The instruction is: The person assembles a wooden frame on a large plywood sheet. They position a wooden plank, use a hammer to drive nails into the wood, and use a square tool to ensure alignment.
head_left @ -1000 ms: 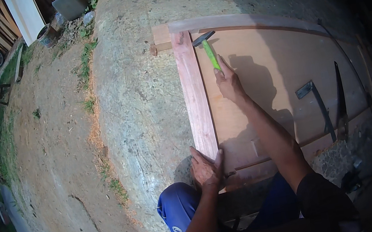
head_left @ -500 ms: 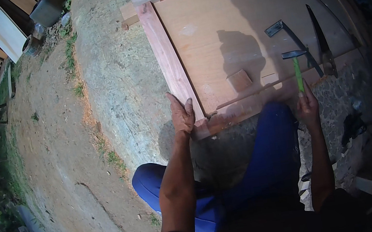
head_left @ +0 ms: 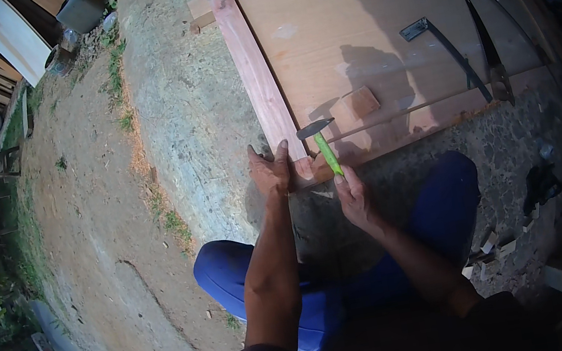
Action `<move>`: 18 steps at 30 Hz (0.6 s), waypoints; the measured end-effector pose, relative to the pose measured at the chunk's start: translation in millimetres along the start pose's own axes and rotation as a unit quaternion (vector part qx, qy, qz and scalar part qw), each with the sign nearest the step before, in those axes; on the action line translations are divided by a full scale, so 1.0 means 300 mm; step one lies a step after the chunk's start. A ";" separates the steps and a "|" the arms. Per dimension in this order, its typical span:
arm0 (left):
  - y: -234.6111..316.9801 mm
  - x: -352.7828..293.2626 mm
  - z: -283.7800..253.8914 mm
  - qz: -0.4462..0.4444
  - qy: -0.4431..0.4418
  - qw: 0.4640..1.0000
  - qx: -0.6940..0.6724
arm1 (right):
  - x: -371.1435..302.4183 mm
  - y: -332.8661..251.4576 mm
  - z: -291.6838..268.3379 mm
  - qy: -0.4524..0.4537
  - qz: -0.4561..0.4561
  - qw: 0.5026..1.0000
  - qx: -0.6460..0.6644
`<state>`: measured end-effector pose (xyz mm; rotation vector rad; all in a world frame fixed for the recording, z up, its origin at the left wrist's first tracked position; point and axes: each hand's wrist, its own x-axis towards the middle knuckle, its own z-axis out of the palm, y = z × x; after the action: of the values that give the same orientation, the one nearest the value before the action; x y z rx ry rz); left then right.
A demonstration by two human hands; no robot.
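My right hand [head_left: 353, 193] is closed round the green handle of a hammer [head_left: 327, 154]. The dark hammer head hangs over the panel's near left corner, above the inner edge of the upright plank [head_left: 252, 69]. At that plank's near end, my left hand [head_left: 269, 171] rests against its outer side with thumb and fingers spread apart. This plank meets the near rail [head_left: 429, 130] at the corner, along the edge of a flat plywood panel [head_left: 309, 29] on the ground. A small wooden block [head_left: 362, 102] lies on the panel, right of the hammer.
On the panel's right side lie a try square [head_left: 459, 60] and a handsaw [head_left: 488, 48]. Wood offcuts [head_left: 489, 242] and a dark object [head_left: 540, 188] lie on the ground to the right. A bucket [head_left: 82, 9] stands far left, beyond a dirt strip [head_left: 93, 207].
My right hand has swung the hammer left from beside the try square to the near left corner. My left hand stays at the plank, and the view has shifted slightly.
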<state>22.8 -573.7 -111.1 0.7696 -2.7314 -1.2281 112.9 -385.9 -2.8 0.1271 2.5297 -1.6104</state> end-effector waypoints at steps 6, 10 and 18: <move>-0.044 0.158 -0.111 0.028 -0.409 0.861 -0.302 | -0.059 0.095 0.033 0.011 -0.131 0.987 -0.088; 0.034 0.260 -0.167 0.022 -0.547 0.833 -0.080 | -0.043 0.137 0.029 -0.032 -0.175 0.979 -0.103; -0.019 0.176 -0.166 0.073 -0.487 0.858 -0.148 | -0.007 0.141 0.015 -0.120 -0.095 0.969 -0.195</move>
<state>-9.1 -635.4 -89.3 -0.1974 -2.9799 -2.4167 121.4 -372.1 -42.2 -0.3414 2.6628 -1.0663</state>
